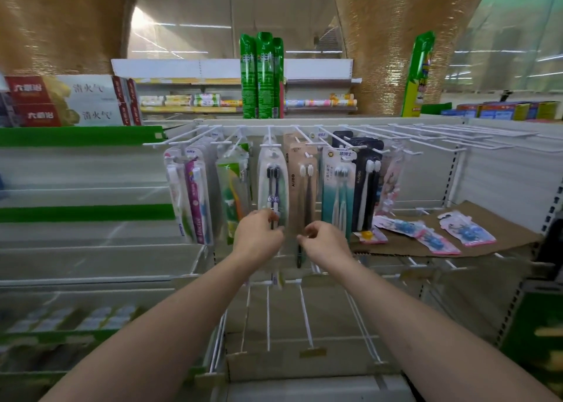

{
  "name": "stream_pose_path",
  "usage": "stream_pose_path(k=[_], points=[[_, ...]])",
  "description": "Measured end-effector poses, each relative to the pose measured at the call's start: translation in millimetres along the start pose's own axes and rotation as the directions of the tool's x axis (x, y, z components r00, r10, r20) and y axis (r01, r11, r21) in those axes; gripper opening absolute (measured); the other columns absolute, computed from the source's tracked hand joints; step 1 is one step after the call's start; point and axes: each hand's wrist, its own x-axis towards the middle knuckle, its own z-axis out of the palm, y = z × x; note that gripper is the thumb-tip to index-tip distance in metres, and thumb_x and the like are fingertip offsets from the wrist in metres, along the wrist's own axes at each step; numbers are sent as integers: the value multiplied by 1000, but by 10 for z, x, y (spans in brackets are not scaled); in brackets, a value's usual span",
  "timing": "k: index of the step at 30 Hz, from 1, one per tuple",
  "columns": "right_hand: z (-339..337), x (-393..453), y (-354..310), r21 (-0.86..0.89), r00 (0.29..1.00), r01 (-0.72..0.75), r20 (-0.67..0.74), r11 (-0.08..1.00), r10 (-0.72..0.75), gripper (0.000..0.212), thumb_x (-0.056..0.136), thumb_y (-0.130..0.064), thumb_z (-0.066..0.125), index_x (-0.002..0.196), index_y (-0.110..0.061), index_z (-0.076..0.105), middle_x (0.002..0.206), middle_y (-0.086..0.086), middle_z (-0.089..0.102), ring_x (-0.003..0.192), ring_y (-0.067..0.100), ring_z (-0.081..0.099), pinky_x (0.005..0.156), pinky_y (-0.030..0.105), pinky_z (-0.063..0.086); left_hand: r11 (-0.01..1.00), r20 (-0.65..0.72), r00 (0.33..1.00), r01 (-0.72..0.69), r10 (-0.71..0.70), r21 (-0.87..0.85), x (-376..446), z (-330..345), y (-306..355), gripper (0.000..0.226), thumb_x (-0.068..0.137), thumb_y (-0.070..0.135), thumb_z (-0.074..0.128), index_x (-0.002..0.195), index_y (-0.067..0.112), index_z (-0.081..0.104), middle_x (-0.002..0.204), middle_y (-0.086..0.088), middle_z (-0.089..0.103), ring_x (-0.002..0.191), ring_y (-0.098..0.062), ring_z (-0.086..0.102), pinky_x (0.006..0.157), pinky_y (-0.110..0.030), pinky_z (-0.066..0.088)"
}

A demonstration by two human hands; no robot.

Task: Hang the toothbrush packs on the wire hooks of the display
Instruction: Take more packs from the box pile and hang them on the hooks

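Two bare forearms are stretched toward the display. The left hand (257, 234) is curled at the foot of the hanging purple-brush pack (273, 185); a firm grip cannot be confirmed. The right hand (326, 243) is loosely curled below the beige pack (300, 188). More packs (426, 234) are laid on cardboard (499, 218), right.

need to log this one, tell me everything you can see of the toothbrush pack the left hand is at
The toothbrush pack is a clear oval-topped blister on a pale card that fades to green, holding two dark brushes side by side, heads up. It hangs upright from a white wire hook in the middle of the row, between a green-and-orange pack and a tan one. The left hand pinches its bottom edge; the lower end is hidden behind the fingers.
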Motion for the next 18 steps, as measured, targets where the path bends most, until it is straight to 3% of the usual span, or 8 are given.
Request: stream_pose_path(k=[3,13,18], points=[[-105,-135,117,-58,1000,-18,-23,998,17,38,95,-38,66,128,-19,64,125,0,67,106,19,62,87,32,50,997,37,996,-77,77,5,-109,116,57,26,94,25,66,119,19,70,119,-3,69,109,-23,63,83,-28,44],[-401,-336,568,-130,983,-166,-100,978,154,43,90,-39,68,127,-18,67,127,4,68,119,25,61,101,39,50,973,161,960,-229,230,-27,-384,628,397,31,91,27,65,120,19,71,121,-5,70,113,-25,64,92,-33,49],[-614,-216,770,-184,987,-147,-88,972,133,27,88,-27,65,113,-20,73,133,3,66,114,26,62,92,32,50,960,197,942,-280,273,6,-344,889,640,32,90,26,65,120,16,69,119,-7,68,111,-27,63,93,-39,54]])
